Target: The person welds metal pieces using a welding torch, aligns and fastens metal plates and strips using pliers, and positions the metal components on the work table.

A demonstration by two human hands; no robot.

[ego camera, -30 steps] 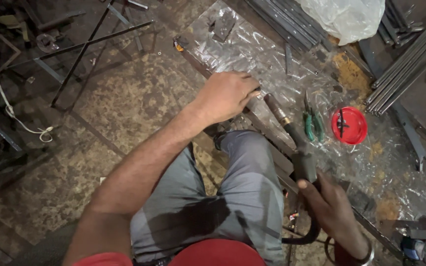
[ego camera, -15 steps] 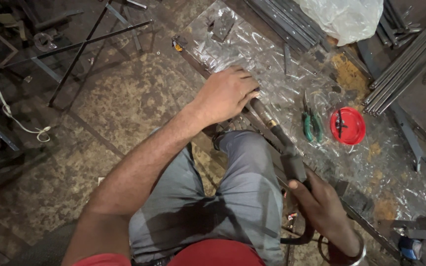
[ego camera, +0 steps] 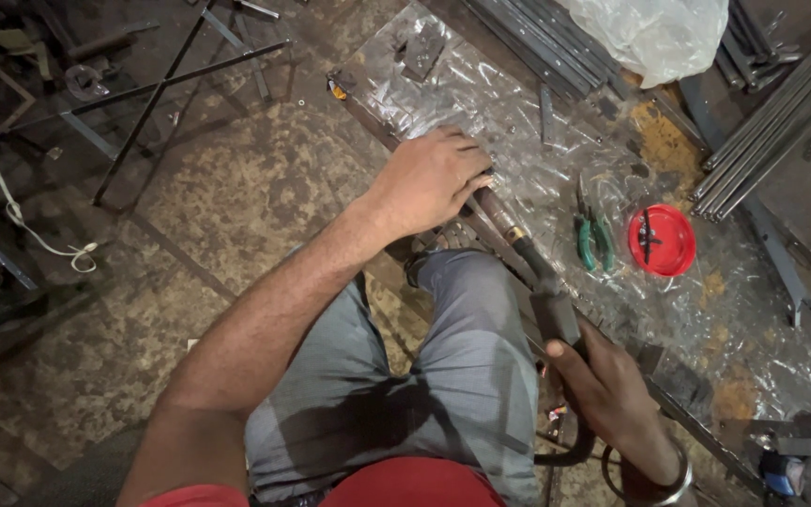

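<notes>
Clear plastic sheet (ego camera: 518,122) covers the workshop floor, with steel bars (ego camera: 781,103) stacked at its far right edge. Welding torch (ego camera: 527,272) lies diagonally across the sheet, just beside the person's knee. Left hand (ego camera: 434,178) rests on the torch's front end, fingers curled together over it. Right hand (ego camera: 612,394) grips the rear handle, fingers wrapped tight. Red lid (ego camera: 673,249) and green-handled pliers (ego camera: 591,235) lie near, right of the torch.

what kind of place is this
Most likely a metal fabrication or welding workshop. Bundles of long grey steel bars lie on the stained floor, the right hand grips a black welding torch, and green-handled pliers sit nearby.
</notes>
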